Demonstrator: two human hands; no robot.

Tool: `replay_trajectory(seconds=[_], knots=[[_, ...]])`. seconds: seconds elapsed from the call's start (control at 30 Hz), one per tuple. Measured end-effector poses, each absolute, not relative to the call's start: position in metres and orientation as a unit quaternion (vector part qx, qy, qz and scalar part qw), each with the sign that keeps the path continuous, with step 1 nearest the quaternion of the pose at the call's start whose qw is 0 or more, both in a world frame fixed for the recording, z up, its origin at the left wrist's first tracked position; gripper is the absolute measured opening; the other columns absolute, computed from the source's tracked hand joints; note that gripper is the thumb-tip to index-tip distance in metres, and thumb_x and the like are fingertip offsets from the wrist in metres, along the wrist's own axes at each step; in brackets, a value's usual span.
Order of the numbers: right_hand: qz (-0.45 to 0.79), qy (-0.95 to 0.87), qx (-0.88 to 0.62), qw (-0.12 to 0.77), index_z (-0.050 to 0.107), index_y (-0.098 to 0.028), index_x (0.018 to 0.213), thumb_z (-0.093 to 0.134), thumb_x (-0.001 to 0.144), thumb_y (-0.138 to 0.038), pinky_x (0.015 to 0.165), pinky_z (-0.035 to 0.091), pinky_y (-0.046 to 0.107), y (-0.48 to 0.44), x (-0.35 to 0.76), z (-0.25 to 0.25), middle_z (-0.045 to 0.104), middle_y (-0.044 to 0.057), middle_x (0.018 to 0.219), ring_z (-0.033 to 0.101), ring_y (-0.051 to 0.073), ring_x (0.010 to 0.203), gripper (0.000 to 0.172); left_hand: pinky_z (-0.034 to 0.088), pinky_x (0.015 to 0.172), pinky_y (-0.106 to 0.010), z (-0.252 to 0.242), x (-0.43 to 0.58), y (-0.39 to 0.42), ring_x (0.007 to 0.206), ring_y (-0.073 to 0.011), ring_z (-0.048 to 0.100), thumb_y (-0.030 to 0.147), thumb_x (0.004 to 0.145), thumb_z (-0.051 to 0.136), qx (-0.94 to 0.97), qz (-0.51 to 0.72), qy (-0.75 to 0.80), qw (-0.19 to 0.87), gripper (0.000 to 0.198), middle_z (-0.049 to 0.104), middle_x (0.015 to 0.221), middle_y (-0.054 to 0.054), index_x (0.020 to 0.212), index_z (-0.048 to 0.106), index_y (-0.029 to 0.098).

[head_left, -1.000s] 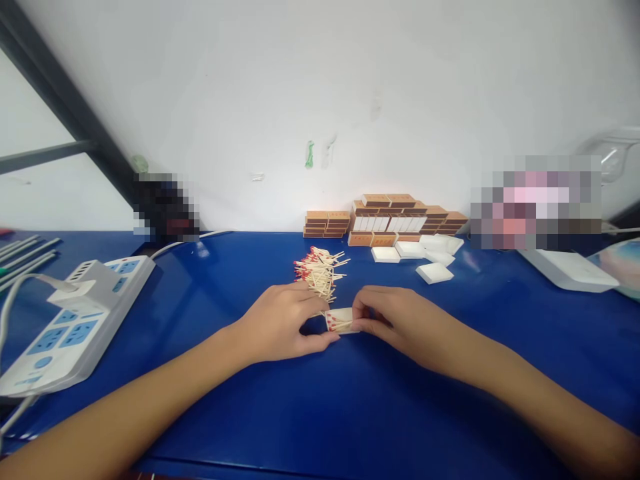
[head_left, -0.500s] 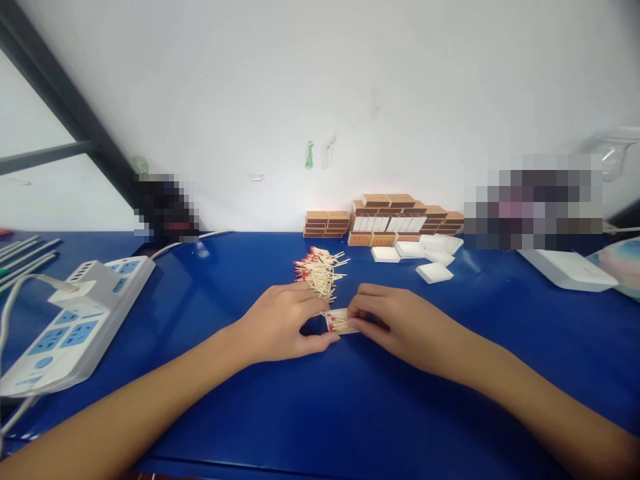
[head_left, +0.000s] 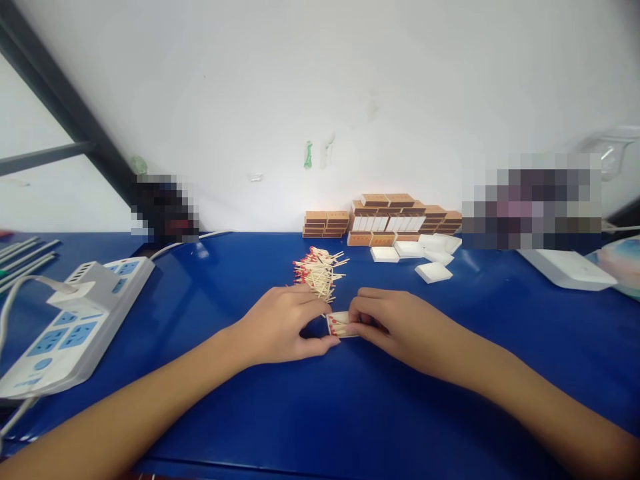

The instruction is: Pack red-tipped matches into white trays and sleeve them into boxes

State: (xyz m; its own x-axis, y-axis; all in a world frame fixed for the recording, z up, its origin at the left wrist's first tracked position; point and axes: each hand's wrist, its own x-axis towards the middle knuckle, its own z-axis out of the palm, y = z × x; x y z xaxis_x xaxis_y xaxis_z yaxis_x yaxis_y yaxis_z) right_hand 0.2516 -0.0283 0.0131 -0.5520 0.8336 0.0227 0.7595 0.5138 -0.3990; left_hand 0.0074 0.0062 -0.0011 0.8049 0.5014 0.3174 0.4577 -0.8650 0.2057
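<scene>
A small white matchbox tray (head_left: pixel 342 315) lies on the blue table, holding several red-tipped matches (head_left: pixel 337 328) with their heads toward the left. My left hand (head_left: pixel 280 327) is closed at the tray's left end, its index finger on the far corner and its thumb on the near one. Over the right part of the tray, my right hand (head_left: pixel 400 327) is pinched on matches; its fingers hide that end. Just beyond my left hand is a loose heap of matches (head_left: pixel 320 273), most heads facing left.
Brown matchboxes (head_left: pixel 385 200) are stacked against the wall, with a smaller stack (head_left: pixel 325 225) to their left. White trays (head_left: pixel 434 272) lie in front, toward the right. A power strip (head_left: pixel 85 327) with a plugged-in white adapter and cable occupies the left side.
The matches in the tray have shifted slightly under my right fingers, and the right hand has moved down a little. My left hand stays at the tray's left end.
</scene>
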Motion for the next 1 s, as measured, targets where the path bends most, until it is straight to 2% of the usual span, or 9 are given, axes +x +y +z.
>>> replay_trajectory(seconds=[0.33, 0.53, 0.63, 0.77, 0.9, 1.0], knots=[[0.227, -0.851, -0.461, 0.108, 0.061, -0.021, 0.081, 0.060, 0.102, -0.038, 0.063, 0.040, 0.028, -0.0288, 0.2500, 0.0173, 0.067, 0.001, 0.085, 0.059, 0.015, 0.072, 0.026, 0.050, 0.071, -0.031, -0.0030, 0.0080, 0.0058, 0.072, -0.0169, 0.062, 0.045, 0.093, 0.066, 0.950, 0.194, 0.238, 0.063, 0.029, 0.067, 0.076, -0.001, 0.101, 0.072, 0.018], [0.215, -0.854, -0.467, 0.078, 0.062, -0.020, 0.087, 0.055, 0.102, -0.022, 0.069, 0.042, 0.029, -0.0289, 0.2481, 0.0185, 0.068, 0.003, 0.094, 0.062, 0.017, 0.079, 0.016, 0.048, 0.069, -0.030, -0.0023, 0.0078, 0.0056, 0.073, -0.0170, 0.061, 0.045, 0.091, 0.068, 0.949, 0.174, 0.253, 0.066, 0.028, 0.067, 0.077, -0.001, 0.099, 0.072, 0.018], [0.199, -0.856, -0.469, 0.094, 0.062, -0.020, 0.089, 0.056, 0.099, -0.016, 0.069, 0.042, 0.029, -0.0291, 0.2468, 0.0165, 0.067, 0.002, 0.095, 0.062, 0.016, 0.079, 0.013, 0.049, 0.071, -0.030, -0.0032, 0.0076, 0.0059, 0.073, -0.0166, 0.062, 0.045, 0.091, 0.068, 0.949, 0.167, 0.258, 0.066, 0.028, 0.069, 0.081, -0.001, 0.101, 0.071, 0.018], [0.165, -0.857, -0.472, 0.127, 0.063, -0.021, 0.090, 0.060, 0.096, -0.016, 0.063, 0.040, 0.027, -0.0299, 0.2444, 0.0129, 0.065, 0.001, 0.092, 0.059, 0.014, 0.072, 0.008, 0.049, 0.072, -0.031, -0.0043, 0.0073, 0.0061, 0.074, -0.0171, 0.063, 0.046, 0.092, 0.067, 0.950, 0.169, 0.254, 0.063, 0.029, 0.069, 0.082, -0.002, 0.099, 0.071, 0.018], [0.120, -0.863, -0.477, 0.112, 0.063, -0.020, 0.085, 0.059, 0.098, -0.021, 0.061, 0.038, 0.028, -0.0306, 0.2434, 0.0110, 0.062, 0.001, 0.086, 0.057, 0.014, 0.068, 0.015, 0.050, 0.071, -0.031, -0.0034, 0.0074, 0.0065, 0.073, -0.0168, 0.063, 0.045, 0.092, 0.067, 0.951, 0.175, 0.248, 0.065, 0.029, 0.070, 0.082, -0.002, 0.100, 0.071, 0.018], [0.107, -0.870, -0.470, 0.101, 0.066, -0.020, 0.088, 0.058, 0.100, -0.023, 0.062, 0.039, 0.029, -0.0302, 0.2447, 0.0105, 0.062, 0.002, 0.089, 0.059, 0.015, 0.070, 0.015, 0.050, 0.072, -0.031, -0.0034, 0.0075, 0.0067, 0.073, -0.0167, 0.063, 0.045, 0.093, 0.066, 0.950, 0.179, 0.248, 0.061, 0.029, 0.069, 0.082, -0.001, 0.102, 0.070, 0.018]])
